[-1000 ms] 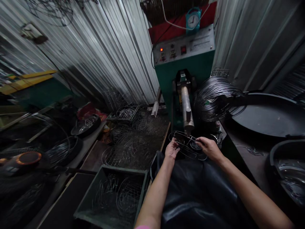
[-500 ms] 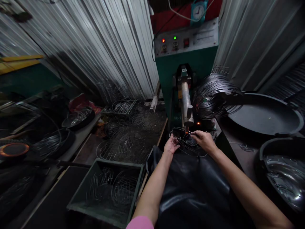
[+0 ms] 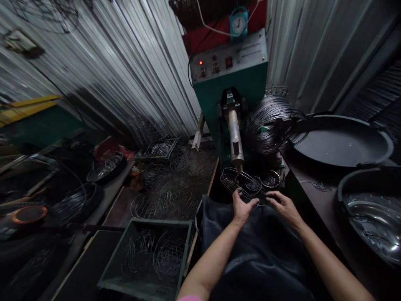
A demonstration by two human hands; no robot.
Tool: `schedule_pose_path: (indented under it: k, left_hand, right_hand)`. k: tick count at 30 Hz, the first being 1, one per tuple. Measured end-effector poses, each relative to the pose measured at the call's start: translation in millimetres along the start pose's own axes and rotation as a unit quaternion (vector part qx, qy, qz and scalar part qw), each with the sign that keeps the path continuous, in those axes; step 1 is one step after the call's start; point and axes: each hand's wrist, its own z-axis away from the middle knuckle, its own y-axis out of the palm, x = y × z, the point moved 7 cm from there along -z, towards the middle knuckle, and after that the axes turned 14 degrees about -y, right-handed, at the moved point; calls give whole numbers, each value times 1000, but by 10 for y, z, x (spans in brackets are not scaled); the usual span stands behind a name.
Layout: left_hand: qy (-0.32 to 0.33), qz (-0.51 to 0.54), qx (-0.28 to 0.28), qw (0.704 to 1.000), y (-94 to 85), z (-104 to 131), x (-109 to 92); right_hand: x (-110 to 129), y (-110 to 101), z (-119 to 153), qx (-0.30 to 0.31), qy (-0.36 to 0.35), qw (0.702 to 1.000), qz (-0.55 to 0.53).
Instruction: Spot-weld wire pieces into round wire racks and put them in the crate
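Observation:
A round wire frame (image 3: 230,174) of thin curved bars lies under the metal electrode arm (image 3: 234,136) of a green machine (image 3: 208,98). My left hand (image 3: 243,207) is closed on the frame's near edge, thumb pointing right. Just right of it, my right hand (image 3: 283,205) has thumb and fingertips close together by the frame's right end; what they hold, if anything, is too small to make out. Beyond the frame, small round containers (image 3: 271,179) with metal bits stand under the arm.
A green crate (image 3: 109,267) with wire pieces stands at the lower left. To the right are a wire coil (image 3: 266,121), a large dark pan (image 3: 338,142) and a deep black tub (image 3: 341,200) with metal parts. A black apron (image 3: 260,259) covers my lap.
Both hands have moved nearer to me, the left one also to the right. The orange glow at the electrode tip and the green light are gone. The camera view has shifted.

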Motion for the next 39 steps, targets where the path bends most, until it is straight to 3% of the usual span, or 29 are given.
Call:
schedule_pose_path:
  k: [8,12,16,22,28,35,39]
  left_hand:
    - [-29,84,-2,996,-44,16,-5]
    - [-40,106,17,993,-48,34,-41]
    - [-69,151,59,984,-22,111,-112]
    - [-157,239,56,957,-49,69,-184]
    - [-167,260,46,950,-129,-82,-311]
    - [-203,281,48,937,-97,-121,-291]
    - [-207,290,55,933,-82,-122,-254]
  right_hand:
    - [138,72,37,-17,-102,992,73]
    - [141,61,79,-26,-102,993,60]
    - [259,30,83,3,-104,995,12]
    - [496,129,-276,32,-142,989,22]
    - [606,250,-573,34,-152,987,49]
    - [634,313,-717,44,-134,988,55]
    - [637,267,-657,40,-136,989,47]
